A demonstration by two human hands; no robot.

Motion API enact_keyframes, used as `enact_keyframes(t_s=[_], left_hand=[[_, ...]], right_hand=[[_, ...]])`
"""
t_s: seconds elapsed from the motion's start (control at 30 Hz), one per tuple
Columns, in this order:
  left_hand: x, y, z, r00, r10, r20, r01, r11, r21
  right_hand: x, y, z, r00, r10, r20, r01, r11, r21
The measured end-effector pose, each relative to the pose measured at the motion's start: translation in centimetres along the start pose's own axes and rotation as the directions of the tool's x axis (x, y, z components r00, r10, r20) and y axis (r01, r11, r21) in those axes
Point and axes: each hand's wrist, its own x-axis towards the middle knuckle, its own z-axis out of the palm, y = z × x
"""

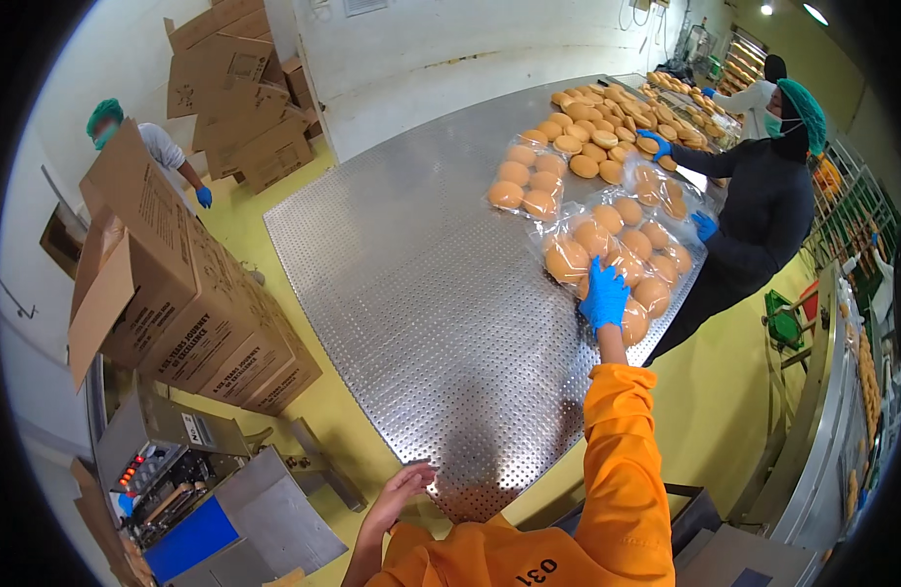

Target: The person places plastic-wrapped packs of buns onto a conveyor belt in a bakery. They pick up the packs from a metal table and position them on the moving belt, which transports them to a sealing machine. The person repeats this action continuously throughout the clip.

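My right hand (604, 297), in a blue glove, reaches forward over a clear plastic bag of round buns (650, 293). Its fingers are curled onto the plastic; the fingertips are partly hidden. Beside that lies another bag of buns (568, 257), touching it. A further bag of buns (527, 180) rests flat toward the back. Bare and loosely curved, my left hand (406, 484) is at the near edge of the perforated metal table (436, 293), holding nothing.
Loose buns (604, 121) are heaped at the table's far end. At the right, a co-worker (751, 176) in blue gloves handles buns and a bag. Another person (164, 158) stands behind cardboard cartons (194, 293). A machine (194, 455) with lit buttons stands at lower left.
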Motion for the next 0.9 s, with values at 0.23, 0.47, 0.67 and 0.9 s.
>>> enact_keyframes(t_s=[0.23,0.47,0.67,0.9], left_hand=[[2.0,-0.9,1.2,0.956,0.116,-0.270,-0.139,0.988,-0.066],[5.2,-4.8,1.6,0.650,0.280,-0.706,-0.327,0.942,0.072],[5.6,-5.9,1.0,0.604,-0.099,-0.791,-0.281,0.902,-0.328],[0.6,-6.8,-1.4,0.545,-0.208,-0.813,-0.583,0.603,-0.545]], right_hand=[[-5.8,-4.0,-0.1,0.987,-0.092,-0.132,0.075,0.989,-0.129],[-15.8,-9.1,-1.7,0.975,-0.213,-0.071,0.205,0.974,-0.097],[-25.4,-12.0,-7.2,0.827,-0.546,0.135,0.495,0.820,0.288],[-25.3,-20.0,-7.1,0.790,-0.613,-0.014,0.302,0.369,0.879]])
